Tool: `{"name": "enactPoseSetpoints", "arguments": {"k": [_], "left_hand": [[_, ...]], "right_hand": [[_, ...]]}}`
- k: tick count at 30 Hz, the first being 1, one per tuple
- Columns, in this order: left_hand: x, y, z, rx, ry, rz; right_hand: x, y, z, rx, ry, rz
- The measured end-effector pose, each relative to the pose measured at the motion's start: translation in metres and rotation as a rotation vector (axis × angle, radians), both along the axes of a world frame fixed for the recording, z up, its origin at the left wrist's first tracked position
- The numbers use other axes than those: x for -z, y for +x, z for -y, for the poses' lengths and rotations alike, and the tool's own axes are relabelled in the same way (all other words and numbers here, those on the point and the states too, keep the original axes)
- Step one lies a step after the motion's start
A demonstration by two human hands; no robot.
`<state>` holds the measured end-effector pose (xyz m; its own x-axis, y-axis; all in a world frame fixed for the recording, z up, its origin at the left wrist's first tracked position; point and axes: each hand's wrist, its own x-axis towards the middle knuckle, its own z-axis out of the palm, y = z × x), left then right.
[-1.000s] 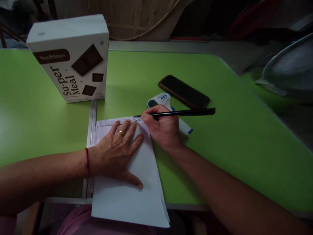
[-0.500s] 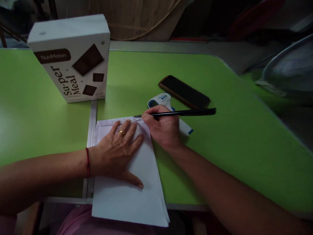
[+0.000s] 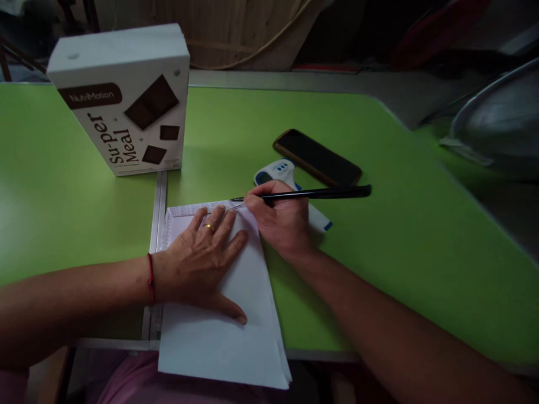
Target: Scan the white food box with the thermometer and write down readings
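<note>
Paper sheets are pinned on the green table by the wide-fingered left hand; at their far edge, a black pen is pinched by the right hand; no recent shift is seen, suggesting a pause.

Illumination is dim. Diffuse glare lies on the left portion of the table. Shadow darkens its near edge below the left forearm. Beyond the far edge, the background is underexposed; past the right edge, a rounded object is blurred. Fine writing on the paper is unresolved.
</note>
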<state>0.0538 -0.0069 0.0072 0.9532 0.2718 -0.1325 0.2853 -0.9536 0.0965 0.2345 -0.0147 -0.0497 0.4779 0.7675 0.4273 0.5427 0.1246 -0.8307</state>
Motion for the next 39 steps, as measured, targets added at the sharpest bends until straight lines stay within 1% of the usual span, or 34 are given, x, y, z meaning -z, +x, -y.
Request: {"name": "enactPoseSetpoints", "arguments": {"k": [6, 13, 20, 24, 29, 39], "left_hand": [[0.0017, 0.0009, 0.0002, 0.006, 0.016, 0.021], [0.0005, 0.0005, -0.0008, 0.005, 0.007, 0.02], [-0.0021, 0.001, 0.0011, 0.002, 0.008, -0.002], [-0.0009, 0.0009, 0.0004, -0.001, 0.007, 0.003], [0.0002, 0.0009, 0.0002, 0.002, 0.003, 0.009], [0.0002, 0.0005, -0.0004, 0.002, -0.002, 0.022]], "right_hand": [[-0.0022, -0.0013, -0.0007, -0.007, -0.007, -0.002], [-0.0003, 0.0007, -0.0006, -0.019, -0.017, 0.004], [-0.0018, -0.0013, 0.0007, 0.028, -0.001, -0.036], [-0.0036, -0.0029, 0.0001, 0.021, -0.031, -0.052], [-0.0033, -0.0032, -0.0001, 0.003, -0.027, -0.01], [-0.0024, -0.0023, -0.0004, -0.009, -0.054, -0.023]]}}
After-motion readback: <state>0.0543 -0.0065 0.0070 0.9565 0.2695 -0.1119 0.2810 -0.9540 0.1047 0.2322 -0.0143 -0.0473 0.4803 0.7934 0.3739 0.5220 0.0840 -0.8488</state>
